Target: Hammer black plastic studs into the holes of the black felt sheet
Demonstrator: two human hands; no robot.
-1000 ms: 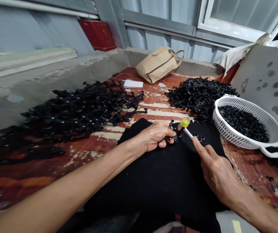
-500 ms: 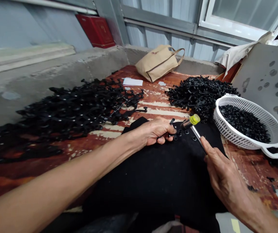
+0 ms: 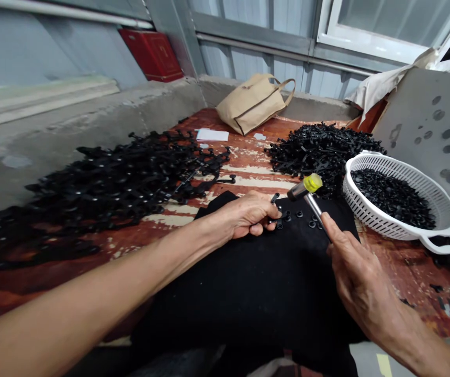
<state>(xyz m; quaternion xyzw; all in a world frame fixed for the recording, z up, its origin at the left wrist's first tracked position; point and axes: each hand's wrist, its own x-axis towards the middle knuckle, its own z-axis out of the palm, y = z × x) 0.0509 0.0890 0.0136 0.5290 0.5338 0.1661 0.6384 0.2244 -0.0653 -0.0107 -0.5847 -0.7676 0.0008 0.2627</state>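
My left hand [image 3: 253, 215] is closed around a small black strip-shaped part [image 3: 274, 198], whose round end sticks up past the fingers. It rests low over a black cloth [image 3: 256, 283]. My right hand [image 3: 360, 275] grips the metal handle of a mallet [image 3: 305, 187] with one yellow and one black face. The mallet head is raised just right of the left hand, apart from the part. Several small black round pieces [image 3: 299, 214] lie on the cloth below the mallet head.
A heap of black strip parts [image 3: 131, 178] covers the left of the red, worn tabletop [image 3: 244, 157]. Another black heap [image 3: 319, 152] lies at the back right. A white basket [image 3: 401, 230] of small black pieces stands right. Behind are a tan bag [image 3: 250, 102] and a red box [image 3: 152, 55].
The mallet head has lifted slightly up and away from my left hand, uncovering more round pieces. My left hand keeps hold of the black part. The view has shifted a little.
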